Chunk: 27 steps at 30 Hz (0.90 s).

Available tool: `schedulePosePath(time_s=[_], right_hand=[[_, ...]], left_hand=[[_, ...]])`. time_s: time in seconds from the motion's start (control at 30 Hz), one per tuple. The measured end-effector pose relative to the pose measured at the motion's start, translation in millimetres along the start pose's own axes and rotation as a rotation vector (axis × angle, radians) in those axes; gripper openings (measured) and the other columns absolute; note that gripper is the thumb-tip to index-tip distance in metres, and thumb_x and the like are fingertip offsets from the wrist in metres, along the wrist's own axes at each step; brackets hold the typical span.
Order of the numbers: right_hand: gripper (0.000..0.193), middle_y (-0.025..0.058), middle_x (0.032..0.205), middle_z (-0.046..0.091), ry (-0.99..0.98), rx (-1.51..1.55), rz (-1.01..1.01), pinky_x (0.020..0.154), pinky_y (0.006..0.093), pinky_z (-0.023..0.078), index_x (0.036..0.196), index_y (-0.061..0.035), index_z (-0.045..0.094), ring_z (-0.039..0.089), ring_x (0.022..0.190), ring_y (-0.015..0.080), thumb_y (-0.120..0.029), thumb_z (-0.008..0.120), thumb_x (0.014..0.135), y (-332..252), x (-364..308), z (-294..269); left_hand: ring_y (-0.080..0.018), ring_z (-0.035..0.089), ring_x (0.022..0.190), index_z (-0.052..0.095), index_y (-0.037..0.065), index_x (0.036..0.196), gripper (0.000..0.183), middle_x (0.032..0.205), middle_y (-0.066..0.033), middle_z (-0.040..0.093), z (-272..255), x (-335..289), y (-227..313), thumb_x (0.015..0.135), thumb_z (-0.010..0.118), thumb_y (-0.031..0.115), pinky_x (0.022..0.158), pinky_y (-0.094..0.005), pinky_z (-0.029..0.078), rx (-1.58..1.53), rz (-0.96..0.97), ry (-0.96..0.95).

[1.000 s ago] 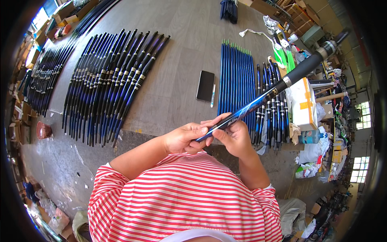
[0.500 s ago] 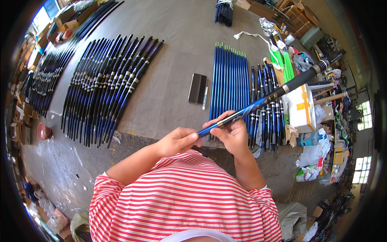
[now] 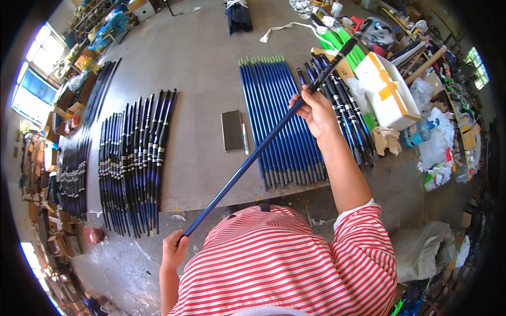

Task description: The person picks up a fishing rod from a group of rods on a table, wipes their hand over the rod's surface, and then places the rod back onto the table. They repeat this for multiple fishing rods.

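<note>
A long fishing rod (image 3: 247, 162) runs diagonally across my front, its blue tube at the lower left and its dark handle part toward the upper right. My left hand (image 3: 174, 250) is closed around the tube's lower end, off the table's near edge. Higher up, my right hand (image 3: 319, 111) grips the rod where blue meets dark, over a row of blue rod sections (image 3: 274, 124) with green tips. Right of that row lie blue-and-black rods (image 3: 345, 105), partly hidden by the held rod. A dark phone (image 3: 232, 131) and a white marker pen (image 3: 245, 139) rest left of the blue row.
Black rods (image 3: 134, 163) lie in rows on the table's left side. A tied dark bundle (image 3: 238, 18) is at the far edge. To the right stand a white box (image 3: 387, 90), green rods (image 3: 345, 45) and a blue water jug (image 3: 418, 132). A reddish bucket (image 3: 93, 235) sits on the floor at left.
My hands have moved far apart. The left went down and left with the tube's end, and much more blue tube now shows between them. The view has turned to the left.
</note>
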State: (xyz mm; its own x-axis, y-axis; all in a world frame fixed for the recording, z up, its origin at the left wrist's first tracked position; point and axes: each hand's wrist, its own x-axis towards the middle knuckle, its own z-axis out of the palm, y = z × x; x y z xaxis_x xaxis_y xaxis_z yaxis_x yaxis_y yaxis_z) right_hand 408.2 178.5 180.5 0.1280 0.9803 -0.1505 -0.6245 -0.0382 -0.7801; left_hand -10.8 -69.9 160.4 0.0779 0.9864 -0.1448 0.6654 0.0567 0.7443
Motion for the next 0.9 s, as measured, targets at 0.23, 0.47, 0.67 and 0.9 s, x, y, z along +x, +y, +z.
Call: schedulePosePath(time_s=[0.23, 0.47, 0.67, 0.9], right_hand=[[0.004, 0.0102, 0.073, 0.051, 0.226, 0.331, 0.340, 0.062, 0.0393, 0.047, 0.083, -0.0044, 0.045, 0.052, 0.064, 0.0197, -0.006, 0.046, 0.087, 33.8, 66.6, 45.2], [0.029, -0.0039, 0.048, 0.030, 0.262, 0.289, 0.513, 0.045, 0.0254, 0.028, 0.060, -0.0141, 0.038, 0.030, 0.041, 0.0085, -0.028, 0.049, 0.084, 55.9, 95.1, 86.1], [0.035, -0.0077, 0.043, 0.021, 0.133, 0.340, 0.598, 0.036, 0.0210, 0.014, 0.060, -0.0133, 0.039, 0.016, 0.035, 0.0058, -0.033, 0.054, 0.084, 49.8, 89.7, 96.2], [0.040, -0.0082, 0.045, 0.017, -0.251, 0.566, 0.580, 0.036, 0.0213, 0.012, 0.058, -0.0151, 0.033, 0.013, 0.036, 0.0058, -0.038, 0.052, 0.085, 45.9, 71.8, 78.3]], left_hand=[[-0.0264, 0.055, 0.061, 0.051, 0.005, 0.100, 0.023, 0.076, -0.0091, 0.054, 35.8, -28.3, 38.9, 0.078, 0.056, 0.010, 0.051, -0.0373, 0.042, 0.785, 0.191, 0.441], [-0.0269, 0.056, 0.058, 0.050, 0.004, 0.093, 0.027, 0.070, -0.0092, 0.052, 63.8, -51.5, 71.5, 0.079, 0.057, 0.027, 0.049, -0.0374, 0.044, 0.902, -0.098, 0.389], [-0.0333, 0.054, 0.063, 0.044, 0.004, 0.083, 0.028, 0.079, -0.0140, 0.055, 43.4, -73.0, 76.8, 0.083, 0.052, 0.032, 0.053, -0.0418, 0.042, 0.383, -0.421, 0.106], [-0.0196, 0.056, 0.076, 0.057, 0.000, 0.096, 0.033, 0.092, -0.0090, 0.061, -6.8, -69.1, 58.0, 0.090, 0.043, 0.030, 0.071, -0.0321, 0.045, -0.547, -0.556, -0.363]])
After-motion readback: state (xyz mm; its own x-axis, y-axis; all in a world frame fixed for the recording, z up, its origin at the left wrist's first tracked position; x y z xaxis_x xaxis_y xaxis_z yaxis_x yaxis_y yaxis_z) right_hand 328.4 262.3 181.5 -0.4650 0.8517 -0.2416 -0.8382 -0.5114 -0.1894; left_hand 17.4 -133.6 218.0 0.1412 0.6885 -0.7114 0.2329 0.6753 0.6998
